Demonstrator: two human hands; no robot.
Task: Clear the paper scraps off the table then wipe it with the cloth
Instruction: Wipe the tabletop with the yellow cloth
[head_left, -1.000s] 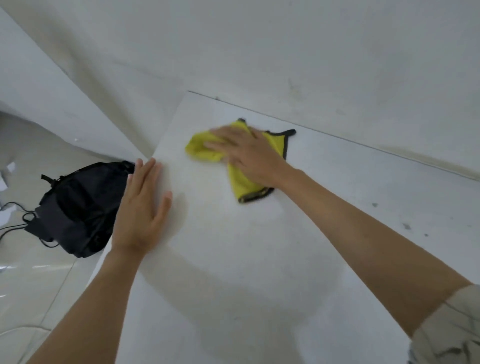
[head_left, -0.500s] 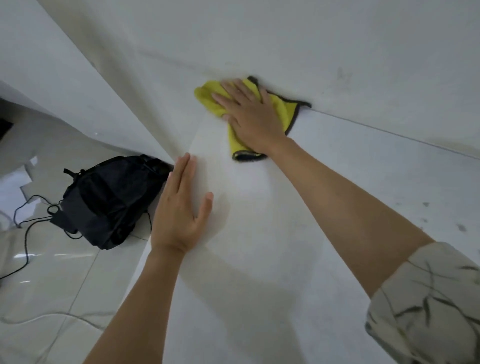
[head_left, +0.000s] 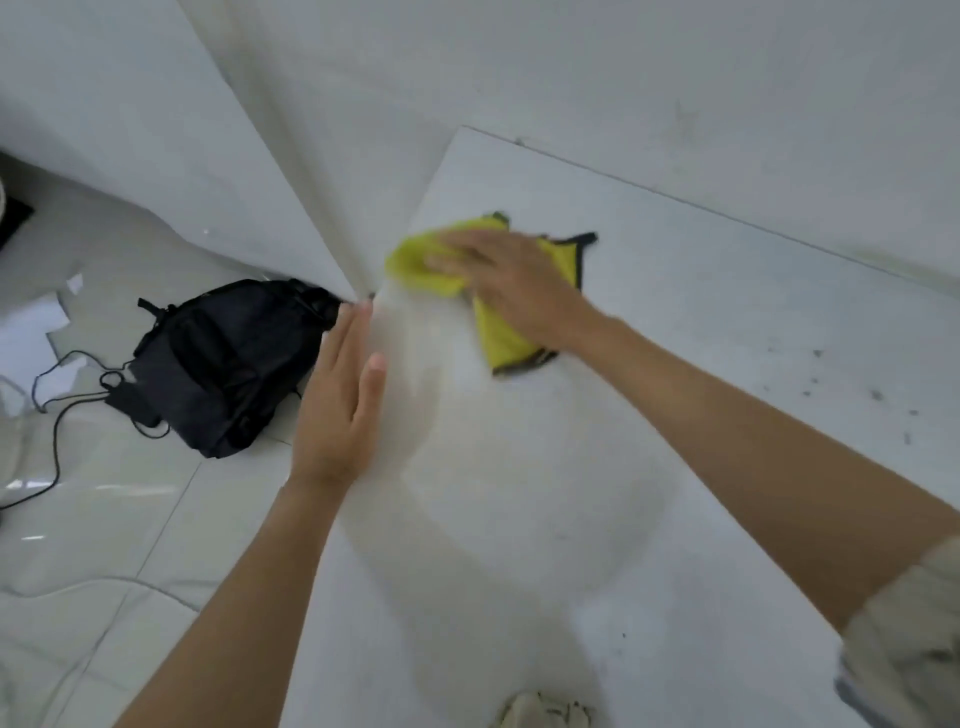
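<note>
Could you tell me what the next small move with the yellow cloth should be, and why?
Probably sweep the cloth to the person's right across the table, toward the dark specks near the right side. The right hand presses the cloth flat near the far left corner, the left hand rests flat on the table's left edge, and no paper scraps show on the tabletop.

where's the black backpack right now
In the head view the black backpack lies on the tiled floor at the left, just off the table's left edge, beside the left hand pressed flat there.
</note>
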